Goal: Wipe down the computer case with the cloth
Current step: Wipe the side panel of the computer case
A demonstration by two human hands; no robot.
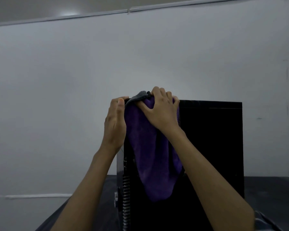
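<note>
the black computer case (pixel 210 147) stands upright on the dark table (pixel 270 194), the purple cloth (pixel 150 155) draped over its top near corner, right hand (pixel 162 110) gripping it there, left hand (pixel 115 124) flat, steadying the corner, so sweep with firm, even pressure.

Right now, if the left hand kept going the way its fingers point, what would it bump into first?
Its fingers point up along the case's left edge. Above the left hand nothing shows before the wall, so the way looks free, though depth is hard to judge.
</note>
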